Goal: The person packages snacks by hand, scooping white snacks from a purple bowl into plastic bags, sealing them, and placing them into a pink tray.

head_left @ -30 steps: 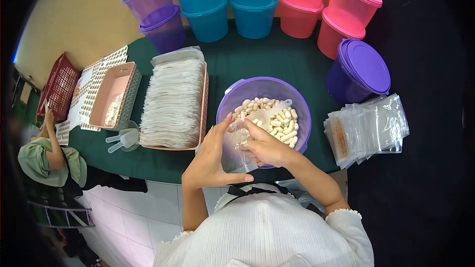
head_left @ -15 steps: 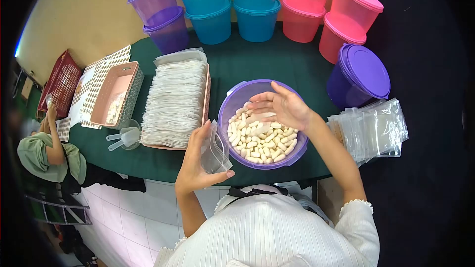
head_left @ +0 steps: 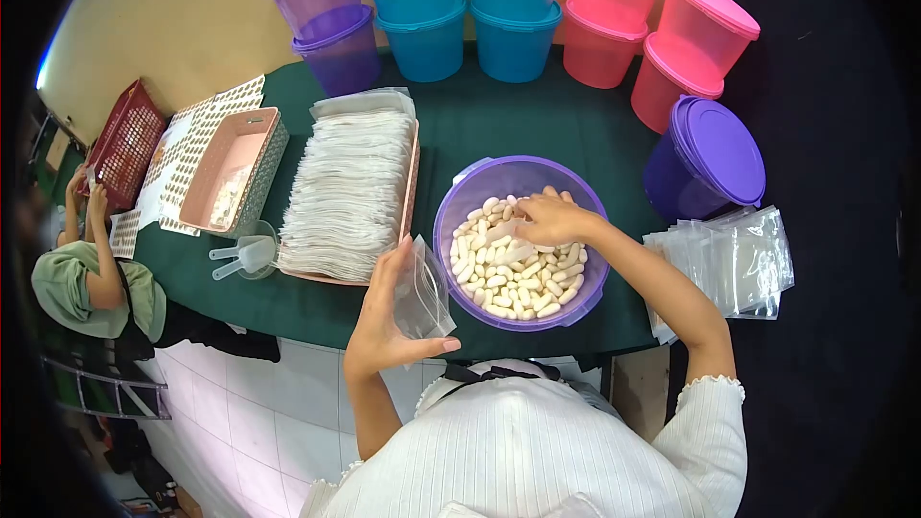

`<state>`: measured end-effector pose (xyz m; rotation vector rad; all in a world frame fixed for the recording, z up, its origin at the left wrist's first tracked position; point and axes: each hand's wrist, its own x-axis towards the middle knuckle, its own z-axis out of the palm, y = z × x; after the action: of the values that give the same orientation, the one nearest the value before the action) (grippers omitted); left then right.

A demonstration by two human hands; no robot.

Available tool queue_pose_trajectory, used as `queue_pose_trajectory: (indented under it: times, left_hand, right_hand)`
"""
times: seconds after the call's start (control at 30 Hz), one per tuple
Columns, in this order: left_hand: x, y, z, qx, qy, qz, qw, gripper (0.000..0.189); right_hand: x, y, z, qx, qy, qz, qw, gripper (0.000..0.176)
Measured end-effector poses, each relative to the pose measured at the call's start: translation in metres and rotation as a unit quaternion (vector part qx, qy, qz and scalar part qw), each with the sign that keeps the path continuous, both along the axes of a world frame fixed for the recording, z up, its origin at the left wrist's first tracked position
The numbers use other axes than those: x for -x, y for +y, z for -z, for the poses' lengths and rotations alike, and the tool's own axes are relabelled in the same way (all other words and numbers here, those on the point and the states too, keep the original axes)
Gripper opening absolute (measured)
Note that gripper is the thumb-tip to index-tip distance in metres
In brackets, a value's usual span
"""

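Note:
My left hand pinches a clear zip bag between thumb and fingers, holding it upright beside a purple tub. Inside the tub lie many pale, oblong pieces. My right hand reaches into the tub from the right, its fingers bent downward and its fingertips partly hidden. They are right at a whitish translucent piece that looks like a scoop lying on the contents. Whether the fingers grip it, I cannot tell.
A basket packed with flat white packets stands left, beside scoops in a clear cup and a pink basket. Lidded tubs line the back. A purple bucket and clear bags lie right. Another person works far left.
My right hand has lowered into the tub, from open with its palm showing to fingers bent down at the pieces. My left hand still holds the zip bag. The view has shifted slightly.

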<state>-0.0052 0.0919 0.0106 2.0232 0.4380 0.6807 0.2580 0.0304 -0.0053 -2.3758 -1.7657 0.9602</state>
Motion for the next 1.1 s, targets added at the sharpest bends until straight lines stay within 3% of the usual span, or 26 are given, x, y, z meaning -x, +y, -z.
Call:
queue_pose_trajectory:
  times: [0.17, 0.23, 0.27, 0.33, 0.37, 0.5, 0.57, 0.73, 0.8, 0.93, 1.07, 1.1]
  left_hand:
    - [0.001, 0.000, 0.004, -0.037, 0.008, 0.003, 0.999, 0.105]
    - [0.001, -0.001, 0.005, -0.024, 0.013, 0.007, 1.000, 0.103]
    - [0.001, -0.001, 0.005, -0.010, 0.018, 0.013, 1.000, 0.101]
    - [0.000, -0.001, 0.007, 0.004, 0.024, 0.034, 0.999, 0.100]
    - [-0.001, -0.002, 0.009, 0.018, 0.031, 0.056, 0.998, 0.099]
    - [-0.007, -0.008, 0.006, -0.006, 0.024, 0.070, 0.997, 0.098]
    - [-0.005, -0.007, 0.007, 0.005, 0.022, 0.077, 0.997, 0.098]
    - [-0.004, -0.004, 0.010, 0.030, 0.022, 0.075, 0.996, 0.097]
    - [-0.005, -0.004, 0.010, 0.028, 0.027, 0.076, 0.996, 0.097]
    - [-0.005, -0.003, 0.010, 0.027, 0.025, 0.076, 0.996, 0.096]
    - [-0.005, -0.002, 0.008, 0.033, 0.039, 0.086, 0.995, 0.095]
    - [-0.004, -0.001, 0.008, 0.030, 0.044, 0.087, 0.995, 0.094]
  right_hand:
    - [-0.001, 0.002, 0.010, -0.015, -0.050, -0.047, 0.998, 0.034]
    - [0.002, 0.000, 0.010, -0.170, -0.165, -0.052, 0.970, 0.026]
    - [0.005, -0.001, 0.009, -0.170, -0.165, -0.053, 0.970, 0.026]
    - [0.020, 0.000, -0.010, -0.222, -0.393, -0.008, 0.892, 0.020]
    - [0.020, 0.005, -0.008, -0.213, -0.442, -0.009, 0.871, 0.018]
    - [0.016, 0.019, 0.021, -0.200, -0.501, -0.024, 0.842, 0.019]
    - [0.017, 0.021, 0.034, -0.250, -0.514, -0.099, 0.814, 0.020]
    - [0.007, 0.021, 0.026, -0.232, -0.379, -0.130, 0.886, 0.031]
    - [0.000, 0.014, 0.019, -0.212, -0.264, -0.140, 0.930, 0.033]
    - [-0.002, 0.005, 0.022, -0.225, -0.154, -0.160, 0.949, 0.035]
    - [0.006, 0.001, 0.026, -0.239, -0.124, -0.166, 0.949, 0.038]
    - [0.004, 0.001, 0.024, -0.221, -0.065, -0.157, 0.960, 0.039]
